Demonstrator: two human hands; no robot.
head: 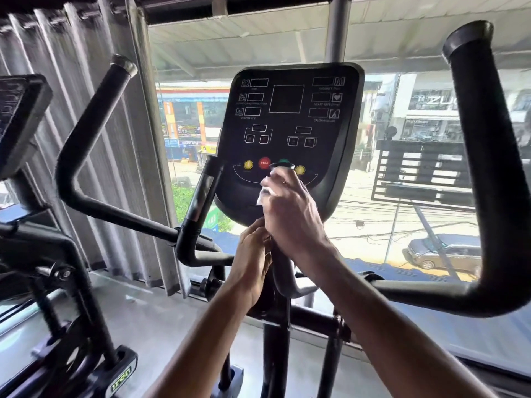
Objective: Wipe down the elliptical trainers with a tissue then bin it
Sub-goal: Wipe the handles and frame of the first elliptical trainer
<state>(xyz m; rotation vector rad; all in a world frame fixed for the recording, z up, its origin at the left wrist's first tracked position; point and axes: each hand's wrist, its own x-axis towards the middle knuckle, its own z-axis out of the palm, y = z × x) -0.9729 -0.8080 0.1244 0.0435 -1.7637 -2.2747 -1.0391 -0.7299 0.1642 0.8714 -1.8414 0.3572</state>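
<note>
The elliptical trainer's black console (290, 122) faces me, with yellow, red and green buttons along its lower part. My right hand (293, 214) holds a white tissue (268, 188) against the console's lower edge, just under the buttons. Below it, my left hand (253, 262) grips the console's post, fingers wrapped round it. Two long black handlebars rise on either side, the left handlebar (86, 139) and the right handlebar (485, 156).
A second elliptical trainer (37, 254) stands close on the left, its console (17, 119) at the left edge. Grey curtains (94, 90) hang behind it. A large window (402, 168) ahead looks down on a street with a parked car. The floor is grey.
</note>
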